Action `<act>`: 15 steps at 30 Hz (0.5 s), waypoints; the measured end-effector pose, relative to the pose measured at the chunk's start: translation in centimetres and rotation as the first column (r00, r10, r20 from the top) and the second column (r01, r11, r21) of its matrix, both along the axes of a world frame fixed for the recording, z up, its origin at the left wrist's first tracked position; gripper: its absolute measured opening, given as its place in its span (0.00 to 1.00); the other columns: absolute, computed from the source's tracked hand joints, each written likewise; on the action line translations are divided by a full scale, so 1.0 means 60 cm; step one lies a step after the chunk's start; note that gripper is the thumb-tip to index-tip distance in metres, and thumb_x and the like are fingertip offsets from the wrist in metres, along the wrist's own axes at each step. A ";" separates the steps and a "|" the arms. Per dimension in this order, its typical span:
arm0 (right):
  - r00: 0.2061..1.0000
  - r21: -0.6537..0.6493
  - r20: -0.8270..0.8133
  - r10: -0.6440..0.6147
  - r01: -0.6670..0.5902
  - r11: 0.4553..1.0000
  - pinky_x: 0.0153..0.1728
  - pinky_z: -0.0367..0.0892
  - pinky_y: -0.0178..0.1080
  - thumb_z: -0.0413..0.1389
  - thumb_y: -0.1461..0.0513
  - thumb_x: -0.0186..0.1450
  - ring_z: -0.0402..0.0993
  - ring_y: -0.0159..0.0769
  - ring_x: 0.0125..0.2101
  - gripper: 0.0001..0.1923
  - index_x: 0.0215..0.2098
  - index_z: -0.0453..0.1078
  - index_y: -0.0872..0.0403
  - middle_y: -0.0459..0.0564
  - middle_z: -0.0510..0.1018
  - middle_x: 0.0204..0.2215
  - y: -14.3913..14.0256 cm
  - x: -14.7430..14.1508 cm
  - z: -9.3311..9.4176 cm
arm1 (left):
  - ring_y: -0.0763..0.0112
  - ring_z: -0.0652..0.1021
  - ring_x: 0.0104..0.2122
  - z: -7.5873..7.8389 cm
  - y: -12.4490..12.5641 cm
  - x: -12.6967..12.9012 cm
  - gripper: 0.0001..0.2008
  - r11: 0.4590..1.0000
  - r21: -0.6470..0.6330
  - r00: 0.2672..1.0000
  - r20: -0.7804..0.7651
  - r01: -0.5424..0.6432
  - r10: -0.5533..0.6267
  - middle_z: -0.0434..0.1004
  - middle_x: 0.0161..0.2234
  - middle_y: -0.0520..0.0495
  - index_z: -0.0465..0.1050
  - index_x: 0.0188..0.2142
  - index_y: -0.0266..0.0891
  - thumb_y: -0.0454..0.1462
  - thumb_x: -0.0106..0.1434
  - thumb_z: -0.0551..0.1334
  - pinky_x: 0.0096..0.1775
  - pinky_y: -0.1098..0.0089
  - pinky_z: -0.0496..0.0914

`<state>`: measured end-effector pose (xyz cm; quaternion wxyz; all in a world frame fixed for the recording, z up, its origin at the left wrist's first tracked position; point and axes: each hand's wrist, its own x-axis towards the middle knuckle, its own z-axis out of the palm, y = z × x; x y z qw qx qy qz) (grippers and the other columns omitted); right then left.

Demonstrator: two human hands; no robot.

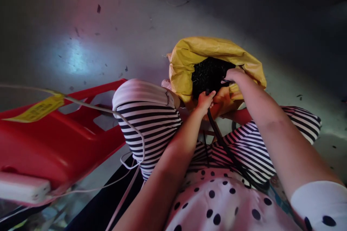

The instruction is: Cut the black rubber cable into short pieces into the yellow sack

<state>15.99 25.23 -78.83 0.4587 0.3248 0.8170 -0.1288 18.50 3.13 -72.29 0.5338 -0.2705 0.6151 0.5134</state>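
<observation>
The left hand (205,100) is closed around a black cable (221,139) at the near edge of a yellow bag (187,61), which sits on the floor (108,36) at twelve o'clock from the person's knees. The right hand (235,75) reaches into the bag's mouth, fingers hidden, so I cannot tell its grip. The bag is crinkled and glossy, filled with small black pieces (210,74). The smooth, round cable trails toward six o'clock over striped trousers (151,122). A red plastic chair (54,140) stands at nine o'clock.
</observation>
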 end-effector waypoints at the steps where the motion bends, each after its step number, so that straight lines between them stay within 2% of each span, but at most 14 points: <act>1: 0.997 -0.046 0.050 -0.065 0.067 0.997 0.47 0.78 0.44 0.75 0.45 0.59 0.84 0.51 0.43 0.29 0.41 0.83 0.63 0.61 0.84 0.34 -0.004 0.005 0.011 | 0.80 0.63 0.13 -0.003 0.000 0.000 0.19 1.000 -0.007 1.000 0.003 -0.016 0.016 0.61 0.17 0.60 0.61 0.30 0.42 0.39 0.70 0.70 0.19 0.74 0.53; 2: 0.987 -0.098 0.074 -0.142 0.149 0.984 0.43 0.78 0.43 0.74 0.45 0.60 0.83 0.49 0.38 0.27 0.39 0.82 0.63 0.59 0.83 0.31 -0.013 0.013 0.023 | 0.80 0.64 0.14 -0.007 0.000 -0.002 0.18 0.999 -0.027 0.999 0.003 -0.043 0.043 0.62 0.18 0.60 0.62 0.31 0.42 0.40 0.70 0.71 0.19 0.74 0.54; 4: 0.947 -0.212 0.017 -0.320 0.316 0.925 0.36 0.77 0.41 0.71 0.46 0.64 0.80 0.42 0.30 0.24 0.38 0.81 0.61 0.55 0.81 0.27 -0.049 0.037 0.043 | 0.78 0.69 0.17 -0.015 -0.002 -0.008 0.16 0.988 -0.085 0.992 -0.002 -0.128 0.128 0.68 0.21 0.57 0.66 0.34 0.41 0.43 0.69 0.71 0.22 0.75 0.60; 7: 0.854 -0.388 -0.134 -0.502 0.421 0.820 0.32 0.74 0.37 0.67 0.50 0.69 0.77 0.36 0.26 0.19 0.38 0.79 0.60 0.52 0.81 0.27 -0.133 0.082 0.074 | 0.73 0.78 0.24 -0.028 -0.006 -0.018 0.19 0.970 -0.090 0.974 0.010 -0.225 0.226 0.77 0.27 0.49 0.73 0.39 0.38 0.51 0.67 0.72 0.28 0.73 0.70; 9: 0.864 -0.542 -0.107 -0.492 0.365 0.757 0.34 0.74 0.35 0.66 0.57 0.69 0.78 0.36 0.28 0.11 0.36 0.79 0.59 0.52 0.81 0.26 -0.176 0.106 0.094 | 0.70 0.78 0.25 -0.033 -0.007 -0.018 0.20 0.973 -0.046 0.972 0.054 -0.226 0.228 0.78 0.27 0.48 0.75 0.38 0.38 0.50 0.63 0.75 0.30 0.70 0.72; 11: 0.879 -0.640 -0.032 -0.475 0.347 0.686 0.35 0.75 0.34 0.67 0.63 0.65 0.79 0.35 0.28 0.06 0.32 0.78 0.57 0.51 0.82 0.26 -0.184 0.119 0.108 | 0.70 0.76 0.23 -0.035 -0.006 -0.014 0.18 0.976 -0.029 0.972 0.084 -0.216 0.218 0.76 0.25 0.50 0.73 0.35 0.38 0.45 0.60 0.78 0.30 0.68 0.73; 13: 0.886 -0.768 0.161 -0.434 0.389 0.509 0.35 0.77 0.35 0.72 0.64 0.60 0.80 0.36 0.29 0.07 0.31 0.79 0.57 0.51 0.83 0.28 -0.159 0.120 0.110 | 0.71 0.75 0.23 -0.036 -0.001 -0.009 0.16 0.974 -0.001 0.971 0.083 -0.224 0.224 0.76 0.25 0.51 0.71 0.32 0.39 0.39 0.59 0.77 0.30 0.68 0.73; 14: 0.877 -0.790 0.238 -0.417 0.425 0.443 0.36 0.77 0.36 0.74 0.62 0.58 0.81 0.37 0.29 0.10 0.32 0.79 0.58 0.52 0.84 0.28 -0.140 0.117 0.105 | 0.72 0.75 0.23 -0.036 0.002 -0.009 0.14 0.972 0.022 0.970 0.071 -0.235 0.233 0.76 0.25 0.51 0.70 0.32 0.38 0.37 0.60 0.76 0.30 0.68 0.73; 15: 0.872 -0.792 0.266 -0.411 0.441 0.423 0.35 0.77 0.36 0.76 0.60 0.56 0.81 0.37 0.29 0.13 0.32 0.80 0.58 0.53 0.84 0.27 -0.121 0.111 0.096 | 0.72 0.75 0.23 -0.037 0.005 -0.009 0.13 0.968 0.042 0.967 0.054 -0.249 0.247 0.76 0.25 0.52 0.70 0.31 0.38 0.36 0.61 0.74 0.30 0.69 0.72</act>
